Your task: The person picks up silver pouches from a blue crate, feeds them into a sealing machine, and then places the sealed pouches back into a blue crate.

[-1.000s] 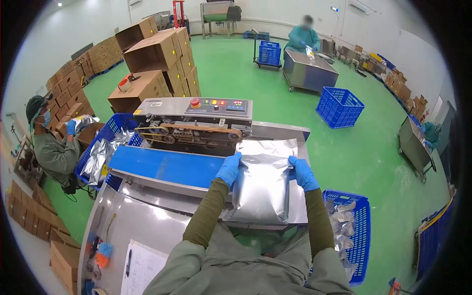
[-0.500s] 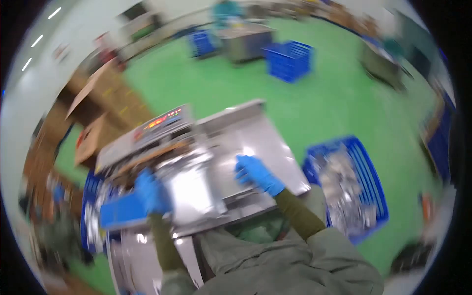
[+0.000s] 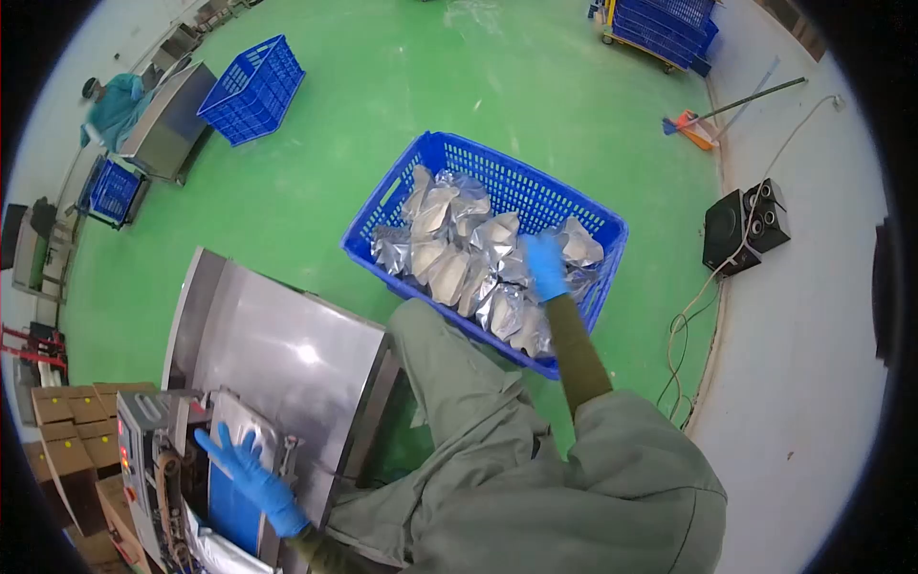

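Observation:
My right hand (image 3: 545, 266), in a blue glove, is inside the blue basket (image 3: 570, 212) on my right. It is among several shiny silver foil pouches (image 3: 449, 273) with pale fronts. The fingers there are slightly blurred, and I cannot tell whether they grip a pouch. Low on the left, my gloved left hand (image 3: 256, 478) is open with fingers spread and holds nothing. It hovers over the blue belt (image 3: 232, 507) of a machine with a lit red display (image 3: 137, 445). Beneath that wrist, a silver foil bag (image 3: 222, 550) lies by the machine.
A steel tray table (image 3: 277, 330) stands between the machine and the basket. Cardboard boxes (image 3: 72, 440) are stacked at far left. Another blue basket (image 3: 256, 91) and a person (image 3: 120, 110) at a steel bench are farther back. Black speakers (image 3: 746, 227) and a cable line the right wall.
The view has swung to the right. My right hand has gone from above the steel tray into the basket of pouches. My left hand remains by the machine, its fingers now spread.

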`<action>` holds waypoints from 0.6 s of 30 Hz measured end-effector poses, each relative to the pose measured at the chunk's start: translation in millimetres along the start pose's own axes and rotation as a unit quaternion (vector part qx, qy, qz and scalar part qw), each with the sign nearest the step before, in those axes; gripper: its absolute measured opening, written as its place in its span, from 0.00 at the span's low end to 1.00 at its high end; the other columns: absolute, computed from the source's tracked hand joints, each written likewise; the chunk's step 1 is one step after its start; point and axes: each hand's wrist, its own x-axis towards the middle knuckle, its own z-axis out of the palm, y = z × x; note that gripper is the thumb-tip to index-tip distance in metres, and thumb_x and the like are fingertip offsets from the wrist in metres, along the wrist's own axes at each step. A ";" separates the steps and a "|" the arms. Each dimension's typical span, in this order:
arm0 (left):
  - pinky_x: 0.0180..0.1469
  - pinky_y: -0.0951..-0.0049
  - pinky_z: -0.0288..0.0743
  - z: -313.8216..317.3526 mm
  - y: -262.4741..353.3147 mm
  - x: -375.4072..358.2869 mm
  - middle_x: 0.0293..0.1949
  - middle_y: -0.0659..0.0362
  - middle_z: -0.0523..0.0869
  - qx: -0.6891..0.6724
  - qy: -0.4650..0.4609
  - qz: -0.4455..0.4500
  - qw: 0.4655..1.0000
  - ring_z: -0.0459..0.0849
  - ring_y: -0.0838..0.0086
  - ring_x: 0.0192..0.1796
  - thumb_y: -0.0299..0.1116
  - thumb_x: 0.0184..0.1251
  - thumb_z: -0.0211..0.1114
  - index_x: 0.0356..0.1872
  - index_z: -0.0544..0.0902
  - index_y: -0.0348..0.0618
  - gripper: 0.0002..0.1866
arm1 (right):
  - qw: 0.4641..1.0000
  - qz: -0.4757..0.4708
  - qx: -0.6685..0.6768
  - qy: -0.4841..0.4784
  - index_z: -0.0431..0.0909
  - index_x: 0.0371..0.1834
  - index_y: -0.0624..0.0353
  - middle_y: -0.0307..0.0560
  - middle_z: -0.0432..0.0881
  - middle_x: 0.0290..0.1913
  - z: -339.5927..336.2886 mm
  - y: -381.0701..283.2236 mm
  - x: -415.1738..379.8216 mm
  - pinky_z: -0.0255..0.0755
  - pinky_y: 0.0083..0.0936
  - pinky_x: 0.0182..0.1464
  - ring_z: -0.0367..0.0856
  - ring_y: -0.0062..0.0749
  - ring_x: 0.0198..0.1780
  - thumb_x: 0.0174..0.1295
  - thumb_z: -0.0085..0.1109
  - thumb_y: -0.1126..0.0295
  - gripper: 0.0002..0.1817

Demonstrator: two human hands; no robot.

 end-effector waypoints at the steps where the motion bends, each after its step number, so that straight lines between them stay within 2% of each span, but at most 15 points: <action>1: 0.47 0.66 0.72 -7.6 6.0 -1.4 0.58 0.48 0.73 0.016 -0.012 -0.021 1.000 0.78 0.65 0.45 0.52 0.69 0.48 0.72 0.48 0.48 0.36 | 0.984 0.086 0.095 0.124 0.79 0.25 0.60 0.56 0.77 0.22 51.4 65.2 -11.5 0.69 0.40 0.28 0.78 0.47 0.26 0.55 0.50 0.70 0.09; 2: 0.46 0.67 0.71 -10.3 10.3 -0.9 0.55 0.49 0.75 0.073 -0.001 -0.034 0.997 0.78 0.66 0.43 0.53 0.69 0.48 0.72 0.50 0.48 0.35 | 0.965 0.250 0.070 0.050 0.79 0.26 0.62 0.58 0.80 0.26 13.9 76.6 -16.5 0.72 0.41 0.29 0.80 0.51 0.29 0.55 0.52 0.67 0.10; 3: 0.44 0.68 0.71 -9.8 11.5 -1.2 0.52 0.50 0.78 0.129 0.012 -0.048 0.990 0.78 0.67 0.42 0.53 0.69 0.48 0.71 0.52 0.48 0.35 | 0.983 0.157 -0.047 -0.087 0.79 0.28 0.63 0.59 0.81 0.28 51.0 133.5 -20.1 0.74 0.40 0.31 0.81 0.51 0.31 0.55 0.53 0.66 0.11; 4: 0.44 0.68 0.71 -8.7 7.9 -2.0 0.52 0.50 0.78 0.133 0.011 -0.049 0.990 0.78 0.67 0.42 0.53 0.69 0.48 0.71 0.52 0.48 0.35 | 0.960 0.057 -0.161 -0.222 0.80 0.29 0.64 0.60 0.82 0.31 91.7 181.5 -26.1 0.75 0.40 0.33 0.82 0.52 0.34 0.55 0.53 0.65 0.12; 5: 0.44 0.70 0.71 -8.3 4.2 -2.6 0.50 0.51 0.78 0.121 -0.017 -0.053 0.991 0.78 0.68 0.41 0.50 0.69 0.49 0.70 0.56 0.47 0.33 | 0.959 0.059 -0.158 -0.228 0.80 0.29 0.64 0.60 0.82 0.31 90.4 181.7 -30.1 0.75 0.40 0.33 0.82 0.52 0.34 0.55 0.53 0.65 0.12; 7: 0.43 0.71 0.71 2.5 2.2 -1.8 0.49 0.52 0.79 0.111 -0.045 -0.056 0.991 0.77 0.70 0.41 0.47 0.69 0.51 0.69 0.59 0.46 0.31 | 0.950 0.186 -0.107 -0.226 0.81 0.30 0.64 0.60 0.82 0.32 94.5 176.6 -27.6 0.76 0.40 0.34 0.82 0.51 0.35 0.56 0.53 0.64 0.13; 9: 0.44 0.74 0.71 19.4 6.2 -0.4 0.45 0.53 0.80 0.176 -0.080 -0.043 0.980 0.77 0.73 0.41 0.37 0.69 0.54 0.67 0.64 0.45 0.25 | 0.937 0.251 -0.099 -0.222 0.81 0.30 0.64 0.60 0.82 0.33 96.3 169.4 -20.5 0.76 0.40 0.35 0.82 0.50 0.36 0.56 0.53 0.63 0.14; 10: 0.44 0.75 0.71 28.0 9.7 -2.0 0.43 0.55 0.81 0.142 -0.059 -0.028 0.988 0.77 0.76 0.41 0.28 0.67 0.55 0.65 0.67 0.44 0.24 | 0.934 0.256 -0.108 -0.224 0.82 0.30 0.64 0.61 0.82 0.34 102.6 172.1 -19.6 0.76 0.40 0.35 0.82 0.50 0.36 0.56 0.53 0.63 0.14; 13: 0.44 0.75 0.72 26.0 12.6 -2.3 0.41 0.55 0.82 0.135 -0.069 -0.048 0.987 0.78 0.75 0.40 0.27 0.67 0.55 0.64 0.68 0.43 0.23 | 0.945 0.217 -0.103 -0.222 0.83 0.30 0.64 0.61 0.82 0.36 113.6 199.6 -17.2 0.76 0.41 0.37 0.83 0.49 0.38 0.56 0.53 0.61 0.15; 15: 0.44 0.74 0.73 24.1 10.6 -0.4 0.40 0.55 0.83 0.094 -0.044 -0.064 0.993 0.78 0.76 0.40 0.28 0.67 0.56 0.62 0.70 0.41 0.22 | 0.918 0.340 0.072 -0.191 0.82 0.33 0.64 0.64 0.81 0.38 51.5 156.6 5.4 0.76 0.42 0.39 0.82 0.52 0.40 0.56 0.51 0.61 0.17; 17: 0.45 0.77 0.73 11.7 12.3 -3.6 0.42 0.57 0.80 0.099 -0.076 -0.074 0.989 0.77 0.77 0.42 0.29 0.68 0.56 0.61 0.71 0.38 0.21 | 0.948 0.296 0.037 -0.110 0.82 0.31 0.63 0.64 0.80 0.36 -25.7 88.6 32.7 0.74 0.43 0.38 0.81 0.53 0.38 0.57 0.47 0.61 0.17; 18: 0.42 0.75 0.74 11.4 14.3 -4.2 0.42 0.54 0.83 0.090 -0.061 -0.071 0.992 0.80 0.77 0.40 0.27 0.66 0.57 0.59 0.73 0.36 0.20 | 0.975 0.198 0.018 -0.100 0.81 0.29 0.64 0.65 0.80 0.35 -46.8 70.8 42.4 0.72 0.45 0.36 0.80 0.54 0.36 0.58 0.44 0.63 0.17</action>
